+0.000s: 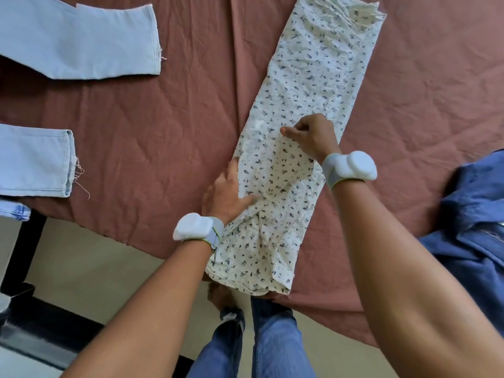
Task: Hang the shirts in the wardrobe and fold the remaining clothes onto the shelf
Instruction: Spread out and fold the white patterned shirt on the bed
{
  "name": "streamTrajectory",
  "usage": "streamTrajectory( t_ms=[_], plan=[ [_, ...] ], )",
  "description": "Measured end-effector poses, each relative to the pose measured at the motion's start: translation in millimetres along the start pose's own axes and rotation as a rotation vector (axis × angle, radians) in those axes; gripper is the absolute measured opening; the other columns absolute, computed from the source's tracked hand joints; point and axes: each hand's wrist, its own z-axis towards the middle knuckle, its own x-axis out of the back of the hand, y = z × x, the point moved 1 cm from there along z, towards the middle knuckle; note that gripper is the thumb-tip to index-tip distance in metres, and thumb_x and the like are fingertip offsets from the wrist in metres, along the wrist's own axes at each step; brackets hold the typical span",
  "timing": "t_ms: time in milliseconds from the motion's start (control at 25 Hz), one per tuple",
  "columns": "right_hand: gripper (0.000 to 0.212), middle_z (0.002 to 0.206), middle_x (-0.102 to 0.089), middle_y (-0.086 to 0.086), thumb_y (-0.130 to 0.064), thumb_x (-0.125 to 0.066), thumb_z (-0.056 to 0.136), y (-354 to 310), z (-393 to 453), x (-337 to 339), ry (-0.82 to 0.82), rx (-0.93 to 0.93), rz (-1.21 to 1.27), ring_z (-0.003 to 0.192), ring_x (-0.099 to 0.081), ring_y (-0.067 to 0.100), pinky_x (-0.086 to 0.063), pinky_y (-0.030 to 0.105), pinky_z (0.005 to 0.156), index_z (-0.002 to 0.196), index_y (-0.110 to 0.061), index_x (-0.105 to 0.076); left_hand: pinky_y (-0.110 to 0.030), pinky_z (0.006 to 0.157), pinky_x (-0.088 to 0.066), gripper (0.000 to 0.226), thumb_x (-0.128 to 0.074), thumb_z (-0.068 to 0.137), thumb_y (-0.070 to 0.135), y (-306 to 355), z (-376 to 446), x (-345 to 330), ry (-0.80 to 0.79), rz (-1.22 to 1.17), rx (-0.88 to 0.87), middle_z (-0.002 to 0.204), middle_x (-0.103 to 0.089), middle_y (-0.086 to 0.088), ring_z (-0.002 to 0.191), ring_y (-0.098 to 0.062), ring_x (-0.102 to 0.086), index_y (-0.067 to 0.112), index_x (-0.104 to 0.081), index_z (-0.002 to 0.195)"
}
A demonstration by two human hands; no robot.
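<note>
- L hand (227, 193): fingers straight, flat on left edge of floral cloth (308, 110), thumb pressing the fabric; holds nothing.
- R hand (313, 136): fingers curled, pinching a fold of the cloth near its middle.
- Cloth: folded into a long strip, lying diagonally on the bed sheet (169, 118), near end at bed edge.
- Light jeans (76, 39) far left, well apart.
- Blue garment (474, 222) at right, beside R forearm.

Soft, even daylight fills the view with faint shadows; wide-angle distortion bends the edges, and both forearms look slightly smeared near the lower corners
</note>
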Motion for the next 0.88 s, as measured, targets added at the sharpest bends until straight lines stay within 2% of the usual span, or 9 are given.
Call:
streamTrajectory(
  t_ms=[80,200,280,360,480,600,720,800,880],
  plan=[
    [0.044,0.056,-0.05,0.002,-0.04,-0.068,0.087,3.7,4.5,-3.1,0.006,0.0,0.014,0.055,-0.044,0.014,-0.037,0.026,0.057,0.07,0.0,-0.06,-0.037,0.07,-0.049,0.029,-0.06,0.089,0.035,11.0,9.3,0.8,0.175,-0.072,0.056,0.087,-0.062,-0.013,0.079,-0.031,-0.059,0.009,-0.056,0.101],
    [0.037,0.075,-0.064,0.003,-0.051,-0.065,0.086,11.3,4.3,-5.2,0.06,-0.054,0.136,0.07,-0.055,0.017,-0.046,0.031,0.067,0.078,-0.015,-0.057,-0.027,0.054,-0.03,0.044,-0.051,0.096,0.029,12.8,20.8,3.1,0.141,-0.616,0.313,0.052,-0.035,0.005,0.045,-0.01,-0.034,0.016,-0.034,0.058],
    [0.041,0.099,-0.07,0.004,-0.056,-0.07,0.079,23.1,-4.6,-7.5,0.078,-0.125,0.306,0.083,-0.058,0.014,-0.048,0.03,0.071,0.091,-0.019,-0.058,-0.025,0.054,-0.032,0.039,-0.053,0.096,0.04,11.4,22.2,6.1,-0.05,-0.689,0.357,0.058,-0.042,0.004,0.047,-0.005,-0.04,0.016,-0.043,0.066],
    [0.045,0.118,-0.062,0.002,-0.044,-0.08,0.074,40.1,-20.3,-12.2,0.022,-0.172,0.404,0.102,-0.056,0.015,-0.051,0.035,0.083,0.106,-0.024,-0.056,-0.026,0.072,-0.042,0.04,-0.055,0.091,0.052,3.4,17.5,8.4,-0.218,-0.568,0.401,0.085,-0.055,-0.002,0.076,-0.013,-0.055,0.013,-0.054,0.094],
    [0.048,0.13,-0.052,0.0,-0.026,-0.083,0.075,61.7,-37.9,-16.0,0.048,-0.166,0.406,0.118,-0.053,0.021,-0.051,0.043,0.095,0.113,-0.032,-0.054,-0.031,0.1,-0.039,0.078,-0.055,0.089,0.058,-9.4,5.7,5.1,-0.363,-0.51,0.475,0.127,-0.05,-0.006,0.113,-0.02,-0.05,0.001,-0.038,0.14],
    [0.045,0.121,-0.053,0.001,-0.026,-0.074,0.084,63.2,-41.5,-16.8,0.141,-0.176,0.342,0.113,-0.05,0.019,-0.046,0.032,0.093,0.123,-0.023,-0.052,-0.032,0.092,-0.04,0.064,-0.053,0.092,0.052,-13.7,-0.8,-0.1,-0.366,-0.623,0.542,0.117,-0.053,-0.009,0.106,-0.02,-0.05,0.002,-0.048,0.131],
    [0.042,0.102,-0.056,0.008,-0.019,-0.064,0.09,50.5,-53.8,-18.4,0.347,-0.149,0.179,0.099,-0.05,0.023,-0.043,0.033,0.088,0.129,-0.013,-0.05,-0.032,0.068,-0.042,0.029,-0.059,0.092,0.04,-13.2,-4.0,-1.1,-0.042,-0.431,0.318,0.078,-0.05,-0.004,0.077,-0.024,-0.049,0.014,-0.051,0.082],
    [0.041,0.121,-0.054,0.017,-0.017,-0.061,0.09,37.1,-64.3,-28.1,0.503,-0.021,-0.093,0.115,-0.046,0.031,-0.039,0.041,0.097,0.129,-0.007,-0.053,-0.039,0.075,-0.047,0.024,-0.066,0.087,0.028,-4.1,-9.1,-1.7,0.317,0.077,-0.037,0.099,-0.059,-0.011,0.092,-0.031,-0.055,0.013,-0.057,0.103],
    [0.045,0.14,-0.044,0.021,-0.016,-0.054,0.091,22.1,-75.9,-51.0,0.402,0.305,-0.302,0.132,-0.037,0.037,-0.03,0.046,0.108,0.134,-0.004,-0.05,-0.043,0.09,-0.048,0.05,-0.065,0.083,0.023,6.2,-8.9,-12.4,0.407,0.424,-0.458,0.132,-0.052,-0.015,0.119,-0.033,-0.051,0.009,-0.052,0.128]
  ],
)
